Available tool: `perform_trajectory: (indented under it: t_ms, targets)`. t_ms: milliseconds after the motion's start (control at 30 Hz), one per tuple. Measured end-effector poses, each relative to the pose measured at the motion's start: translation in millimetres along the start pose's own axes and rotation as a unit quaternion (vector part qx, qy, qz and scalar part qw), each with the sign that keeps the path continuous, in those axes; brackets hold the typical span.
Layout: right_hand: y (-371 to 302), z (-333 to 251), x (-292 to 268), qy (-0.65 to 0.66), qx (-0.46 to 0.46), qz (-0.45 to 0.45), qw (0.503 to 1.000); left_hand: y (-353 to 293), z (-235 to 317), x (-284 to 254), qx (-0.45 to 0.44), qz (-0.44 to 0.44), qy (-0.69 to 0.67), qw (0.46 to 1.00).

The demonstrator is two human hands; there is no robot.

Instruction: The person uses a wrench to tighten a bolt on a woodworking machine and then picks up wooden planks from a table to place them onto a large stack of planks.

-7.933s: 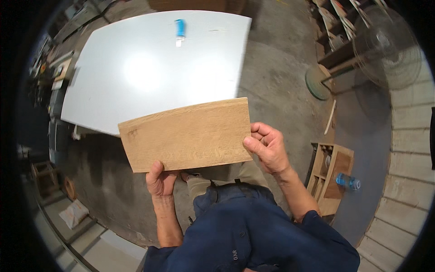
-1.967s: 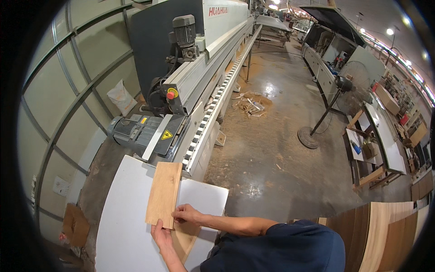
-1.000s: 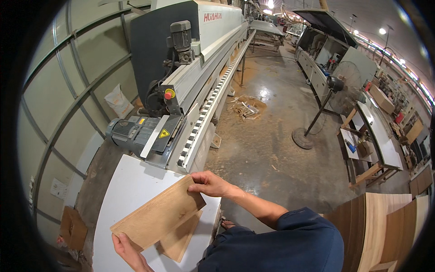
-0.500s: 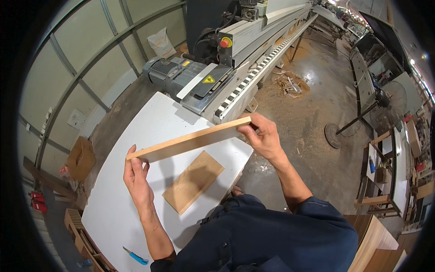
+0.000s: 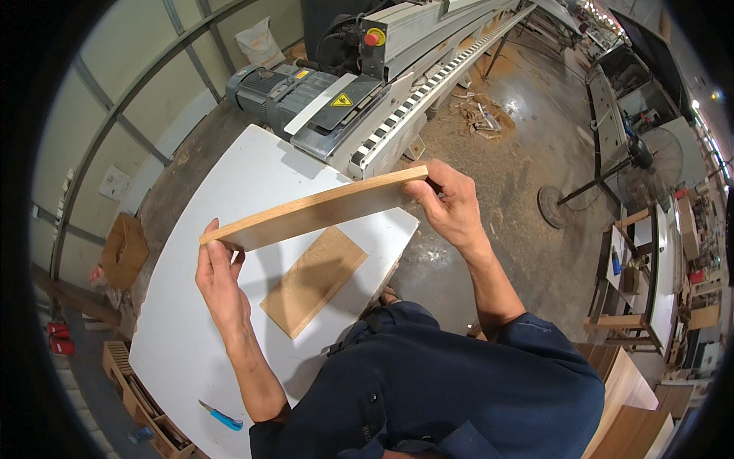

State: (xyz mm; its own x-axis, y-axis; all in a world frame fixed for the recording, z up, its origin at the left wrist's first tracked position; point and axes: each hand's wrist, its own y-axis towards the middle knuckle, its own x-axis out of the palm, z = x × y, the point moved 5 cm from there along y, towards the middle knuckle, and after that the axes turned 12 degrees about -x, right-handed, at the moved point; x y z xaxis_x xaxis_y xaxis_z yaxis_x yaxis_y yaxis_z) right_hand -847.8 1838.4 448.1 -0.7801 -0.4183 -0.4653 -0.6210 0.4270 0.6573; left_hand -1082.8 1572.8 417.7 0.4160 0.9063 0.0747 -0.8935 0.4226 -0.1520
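A long, light-brown wooden board (image 5: 321, 211) is held up on edge above the white table (image 5: 180, 306), spanning between both hands. My left hand (image 5: 222, 268) grips its left end, thumb on the near face and fingers behind. At the far right end, my right hand (image 5: 451, 203) pinches the board between thumb and fingers; part of those fingers is hidden behind it. Below, a shorter wooden board (image 5: 314, 283) lies flat on the tabletop, partly in shadow. A blue-handled utility knife (image 5: 222, 415) rests on the table near my left forearm, blade out.
Beyond the table stands a long machine with a grey motor (image 5: 264, 96), a red stop button (image 5: 374, 37) and a striped feed track (image 5: 413, 107). A pedestal fan (image 5: 638, 153) and a workbench (image 5: 650, 283) are on the right. A cardboard box (image 5: 125, 249) sits at left.
Both hands have raised the long board slightly, and more of its near face shows. The surroundings have shifted a little up and left in view. The grip is unchanged.
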Motion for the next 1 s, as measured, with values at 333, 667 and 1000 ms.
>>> perform_trajectory:
  t_ms: [333, 667, 1000]
  targets:
    - [-7, 11, 10, 0.082, 0.029, 0.041, 0.995, -2, -5, -12, 0.129, -0.006, -0.045, 0.991]
    - [-17, 30, 34, 0.227, 0.042, 0.034, 0.972, -20, 13, -20, 0.307, -0.079, -0.030, 0.948]
    - [-13, 32, 56, 0.320, 0.017, 0.044, 0.946, -31, 22, -35, 0.340, -0.096, -0.007, 0.935]
